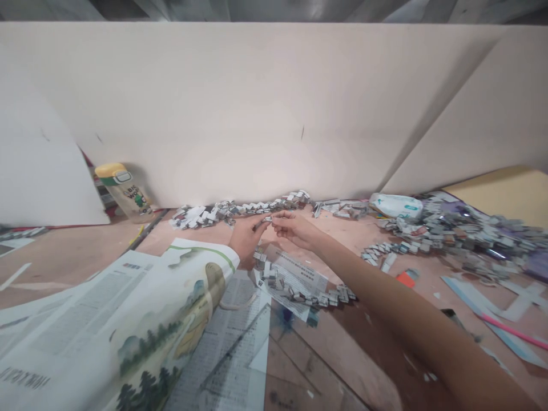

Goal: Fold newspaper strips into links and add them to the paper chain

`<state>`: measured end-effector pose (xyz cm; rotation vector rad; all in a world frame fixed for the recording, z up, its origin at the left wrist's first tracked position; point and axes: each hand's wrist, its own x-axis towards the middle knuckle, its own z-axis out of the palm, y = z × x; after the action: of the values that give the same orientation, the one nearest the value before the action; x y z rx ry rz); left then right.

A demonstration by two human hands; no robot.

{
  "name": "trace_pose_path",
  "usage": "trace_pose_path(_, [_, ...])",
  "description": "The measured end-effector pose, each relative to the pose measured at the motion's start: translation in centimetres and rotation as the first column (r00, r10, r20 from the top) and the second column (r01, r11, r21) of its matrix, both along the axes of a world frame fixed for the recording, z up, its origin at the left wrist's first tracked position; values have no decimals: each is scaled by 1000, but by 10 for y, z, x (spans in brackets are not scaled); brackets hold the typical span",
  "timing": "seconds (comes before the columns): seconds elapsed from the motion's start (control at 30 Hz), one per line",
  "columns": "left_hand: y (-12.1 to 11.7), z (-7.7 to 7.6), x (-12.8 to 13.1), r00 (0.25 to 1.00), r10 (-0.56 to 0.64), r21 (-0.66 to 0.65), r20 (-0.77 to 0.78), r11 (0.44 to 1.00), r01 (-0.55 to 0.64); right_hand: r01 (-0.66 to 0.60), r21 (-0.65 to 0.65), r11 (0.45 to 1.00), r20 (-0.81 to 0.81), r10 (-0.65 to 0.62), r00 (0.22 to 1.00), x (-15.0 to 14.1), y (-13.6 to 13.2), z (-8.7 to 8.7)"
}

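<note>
My left hand (245, 237) and my right hand (294, 228) meet in the middle, above the table. Between their fingertips is a small folded paper piece (268, 219), pinched from both sides. A folded-paper chain (295, 294) of zigzag printed links hangs below my left hand and curves right across the table; whether it joins the pinched piece is hard to see. Beneath the chain lies a printed sheet (299, 268). A white covering with a landscape print (171, 319) hides my left forearm. My right forearm is bare.
More paper chains (205, 214) lie along the white board (257, 114) at the back. At right are a large chain heap (466, 228), a white-and-teal packet (396, 205) and paper strips (483, 308). A yellow-lidded bottle (126, 191) leans at left; newspaper (231, 348) lies in front.
</note>
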<state>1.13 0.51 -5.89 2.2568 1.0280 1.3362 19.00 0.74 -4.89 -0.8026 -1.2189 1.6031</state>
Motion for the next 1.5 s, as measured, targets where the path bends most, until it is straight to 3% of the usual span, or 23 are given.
trace_pose_path(0.2, [-2,0,1,999,-31,10,28,999,31,13,50,999,-7,-12,1000,-2,-1,0])
trace_pose_path(0.7, [0,7,2,966,-17,-168,257,984,62,140,176,974,-1,-142,990,-3,-2,9])
trace_pose_path(1.07, [-10,15,4,968,44,-140,248,990,-9,105,24,994,-48,-103,993,-5,-8,16])
trace_pose_path(1.5, [-12,28,4,976,15,-100,216,995,7,108,73,991,10,-109,994,0,-12,32])
